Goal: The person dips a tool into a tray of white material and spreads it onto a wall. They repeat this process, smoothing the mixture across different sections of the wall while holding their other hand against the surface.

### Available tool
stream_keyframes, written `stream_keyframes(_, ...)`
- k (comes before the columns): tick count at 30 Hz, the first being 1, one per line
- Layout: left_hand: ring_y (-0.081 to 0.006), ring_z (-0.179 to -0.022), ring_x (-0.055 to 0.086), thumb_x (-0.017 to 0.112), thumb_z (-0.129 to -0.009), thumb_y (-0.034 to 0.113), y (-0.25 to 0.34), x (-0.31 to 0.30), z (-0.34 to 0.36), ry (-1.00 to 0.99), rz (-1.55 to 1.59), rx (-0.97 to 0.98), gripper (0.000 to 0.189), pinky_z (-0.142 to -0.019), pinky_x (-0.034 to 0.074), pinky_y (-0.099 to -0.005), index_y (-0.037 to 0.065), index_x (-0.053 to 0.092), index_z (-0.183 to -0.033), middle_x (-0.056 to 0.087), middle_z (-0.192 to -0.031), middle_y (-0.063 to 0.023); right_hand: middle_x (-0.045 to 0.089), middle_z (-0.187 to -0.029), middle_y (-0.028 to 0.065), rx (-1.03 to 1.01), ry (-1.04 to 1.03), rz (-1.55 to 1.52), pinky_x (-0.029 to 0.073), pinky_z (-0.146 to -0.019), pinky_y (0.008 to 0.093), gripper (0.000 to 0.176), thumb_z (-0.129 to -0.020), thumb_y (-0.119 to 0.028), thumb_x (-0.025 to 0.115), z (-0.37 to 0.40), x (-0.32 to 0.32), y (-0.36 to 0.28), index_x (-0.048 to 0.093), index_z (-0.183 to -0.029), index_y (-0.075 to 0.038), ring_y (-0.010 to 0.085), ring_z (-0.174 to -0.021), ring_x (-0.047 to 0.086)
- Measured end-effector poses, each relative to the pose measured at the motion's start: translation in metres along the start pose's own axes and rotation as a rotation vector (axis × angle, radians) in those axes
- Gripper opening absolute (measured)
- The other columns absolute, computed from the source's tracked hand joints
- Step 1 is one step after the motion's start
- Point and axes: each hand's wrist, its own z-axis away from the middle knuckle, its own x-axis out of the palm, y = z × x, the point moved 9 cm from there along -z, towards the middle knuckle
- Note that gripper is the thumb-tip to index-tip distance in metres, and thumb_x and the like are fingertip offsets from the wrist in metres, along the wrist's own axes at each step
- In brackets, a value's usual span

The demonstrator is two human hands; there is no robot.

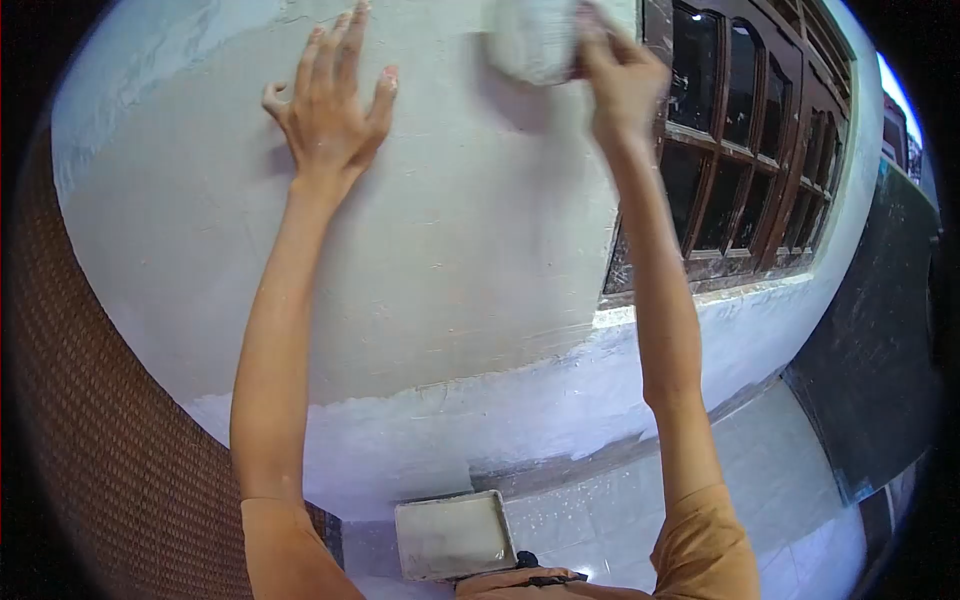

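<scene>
My right hand (622,75), at the top of the view, has its fingers closed on the side of a thick white paint tool (533,42) with a rounded lower edge. Its upper part runs out of the frame, and it casts a shadow on the wall (450,240) close behind it. Over to the left, my left hand (335,110) has its fingers spread against the same wall and holds nothing. The wall's upper area looks cream, with whiter bands along the bottom and top left.
A dark wooden window (735,130) with glass panes borders the wall on the right. Below, a rectangular tray (402,545) with pale contents rests on the tiled floor (590,510). Woven matting (110,400) lines the left, and a dark panel (875,340) leans at the right.
</scene>
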Motion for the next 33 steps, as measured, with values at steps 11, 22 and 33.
stream_keyframes(11, -0.0253, -0.139, 0.032, 0.050, -0.088, 0.044, -0.003, 0.012, 0.002, -0.131, 0.011, -0.079, 0.071, -0.102, 0.019, -0.0628, 0.028, 0.023, -0.152, 0.037, -0.150, -0.0026, 0.071, -0.097, 0.0107, -0.110, 0.491, 0.110, 0.053, -0.059, 0.0237, 0.025, -0.087, 0.000, 0.063, 0.003, -0.121, -0.035, 0.068, -0.112, 0.002, 0.0119, -0.075, 0.066)
stream_keyframes(22, -0.0202, -0.139, 0.035, 0.046, -0.091, 0.046, 0.001, 0.004, 0.003, -0.017, 0.026, 0.046, 0.064, -0.098, 0.022, -0.0551, 0.032, 0.027, -0.151, 0.037, -0.151, 0.0047, 0.071, -0.099, 0.0109, -0.020, 0.482, 0.122, 0.053, -0.062, 0.0241, 0.020, -0.091, -0.002, 0.059, 0.029, -0.106, -0.039, 0.068, -0.108, 0.005, 0.0132, -0.076, 0.066)
stream_keyframes(33, -0.0194, -0.139, 0.034, 0.047, -0.092, 0.043, -0.001, 0.002, 0.003, -0.063, 0.045, 0.067, 0.062, -0.098, 0.023, -0.0540, 0.032, 0.028, -0.150, 0.036, -0.152, 0.0068, 0.070, -0.103, 0.0103, 0.048, 0.263, 0.231, 0.054, -0.067, 0.0252, 0.025, -0.088, -0.003, 0.065, 0.013, -0.074, -0.015, 0.068, -0.113, 0.000, 0.0136, -0.081, 0.066)
